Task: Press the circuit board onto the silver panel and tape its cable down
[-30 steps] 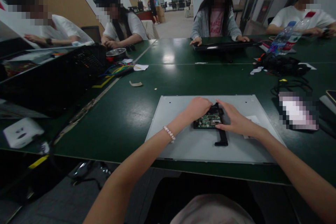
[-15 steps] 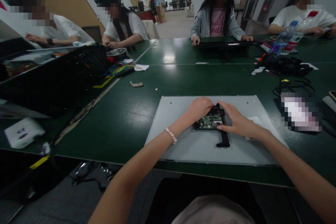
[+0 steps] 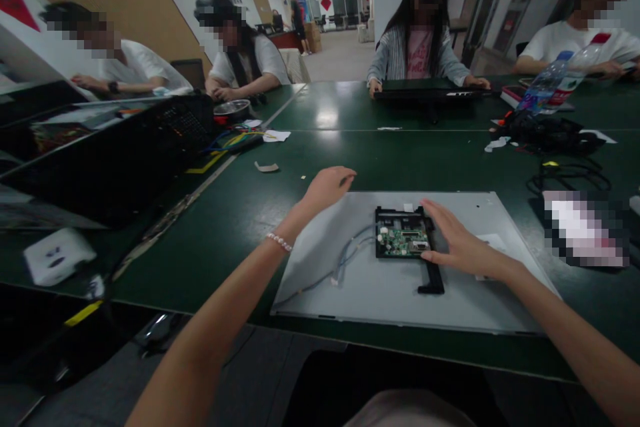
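Observation:
A flat grey-white panel (image 3: pixel 360 297) lies on the green table in front of me. On it sits a black bracket (image 3: pixel 434 273) that frames a green circuit board (image 3: pixel 400 241). Blue-grey cables (image 3: pixel 344 255) run from the board's left side toward the panel's lower left corner. My right hand (image 3: pixel 457 243) rests at the bracket's right side, its thumb and fingers stretched apart. Above the panel's upper left corner is my left hand (image 3: pixel 327 188), fingers curled together. A small dark patch shows at those fingers; I cannot make out what it is.
A blurred-out phone-like object (image 3: pixel 583 227) and black cables (image 3: pixel 570 173) lie to the right, with bottles (image 3: pixel 550 83) farther back. A big black case (image 3: pixel 115 153) and a white box (image 3: pixel 57 257) stand left. Across the table, a person holds a black panel (image 3: pixel 430 95).
My left hand has moved left, off the bracket's top edge, uncovering the board and the cables. My right hand stays at the bracket. The view has shifted slightly.

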Action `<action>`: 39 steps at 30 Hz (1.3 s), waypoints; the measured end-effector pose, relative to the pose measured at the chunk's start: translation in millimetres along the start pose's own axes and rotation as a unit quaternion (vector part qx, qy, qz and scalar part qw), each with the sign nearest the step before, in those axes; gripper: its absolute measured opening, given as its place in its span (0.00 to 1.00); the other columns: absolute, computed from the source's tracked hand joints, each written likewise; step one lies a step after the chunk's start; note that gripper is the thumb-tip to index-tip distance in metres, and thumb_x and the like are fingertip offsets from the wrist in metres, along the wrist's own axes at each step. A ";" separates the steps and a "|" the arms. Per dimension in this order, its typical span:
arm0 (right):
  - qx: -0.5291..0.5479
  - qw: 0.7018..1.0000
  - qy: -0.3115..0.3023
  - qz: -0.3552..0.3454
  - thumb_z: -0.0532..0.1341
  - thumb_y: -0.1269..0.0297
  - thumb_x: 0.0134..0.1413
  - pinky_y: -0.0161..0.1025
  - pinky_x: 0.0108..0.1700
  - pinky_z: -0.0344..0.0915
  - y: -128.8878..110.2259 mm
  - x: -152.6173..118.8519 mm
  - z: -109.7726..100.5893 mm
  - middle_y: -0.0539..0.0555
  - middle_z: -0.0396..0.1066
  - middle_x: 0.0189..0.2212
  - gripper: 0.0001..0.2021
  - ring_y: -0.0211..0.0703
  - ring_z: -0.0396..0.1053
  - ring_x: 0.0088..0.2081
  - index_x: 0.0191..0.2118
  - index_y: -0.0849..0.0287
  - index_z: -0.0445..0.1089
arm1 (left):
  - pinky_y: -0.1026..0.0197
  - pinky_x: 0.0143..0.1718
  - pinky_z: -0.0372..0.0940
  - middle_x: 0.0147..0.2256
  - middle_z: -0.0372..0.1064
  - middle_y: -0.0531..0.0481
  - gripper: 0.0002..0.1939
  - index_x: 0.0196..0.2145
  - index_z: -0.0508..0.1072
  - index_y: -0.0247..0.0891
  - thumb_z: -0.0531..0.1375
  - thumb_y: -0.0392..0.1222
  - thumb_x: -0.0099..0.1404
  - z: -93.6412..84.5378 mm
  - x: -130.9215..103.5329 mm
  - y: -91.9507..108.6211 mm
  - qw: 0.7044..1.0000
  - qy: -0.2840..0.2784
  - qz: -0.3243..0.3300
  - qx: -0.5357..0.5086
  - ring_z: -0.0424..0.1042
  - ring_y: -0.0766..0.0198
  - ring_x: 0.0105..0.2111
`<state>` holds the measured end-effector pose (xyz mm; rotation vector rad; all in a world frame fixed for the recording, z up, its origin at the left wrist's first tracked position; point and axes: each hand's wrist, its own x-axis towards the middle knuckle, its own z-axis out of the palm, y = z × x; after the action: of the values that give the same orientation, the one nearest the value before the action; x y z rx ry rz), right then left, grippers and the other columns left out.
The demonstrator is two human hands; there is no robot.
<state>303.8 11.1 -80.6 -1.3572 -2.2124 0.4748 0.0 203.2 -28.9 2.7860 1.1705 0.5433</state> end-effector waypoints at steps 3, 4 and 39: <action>0.017 1.000 0.010 0.010 0.54 0.49 0.65 0.65 0.68 0.47 -0.1 -1.0 1.4 0.59 0.39 0.72 0.40 0.60 0.42 0.71 0.73 0.44 0.28 | 0.55 0.57 0.61 0.51 0.74 0.41 0.19 0.52 0.74 0.34 0.50 0.38 0.69 -24.8 -15.8 -65.2 0.986 0.037 -0.138 0.082 0.71 0.55 0.52; 0.022 1.000 0.013 0.011 0.53 0.49 0.66 0.65 0.68 0.46 0.0 -1.1 1.8 0.59 0.40 0.72 0.39 0.60 0.43 0.71 0.73 0.44 0.28 | 0.54 0.58 0.61 0.53 0.72 0.40 0.20 0.53 0.73 0.33 0.50 0.37 0.68 -31.7 -23.0 -83.9 0.976 0.045 -0.180 0.112 0.70 0.54 0.54; 0.024 1.000 -0.008 0.009 0.50 0.47 0.68 0.65 0.69 0.46 2.0 -0.8 -6.6 0.59 0.41 0.72 0.37 0.61 0.43 0.71 0.73 0.45 0.29 | 0.58 0.39 0.65 0.38 0.78 0.46 0.18 0.51 0.75 0.42 0.51 0.44 0.71 -57.0 -76.9 -6.6 0.969 0.037 -0.182 0.161 0.75 0.56 0.36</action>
<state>309.4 11.5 -76.5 -1.3541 -2.1888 0.5436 -74.1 149.8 0.6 2.7048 1.8850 0.4572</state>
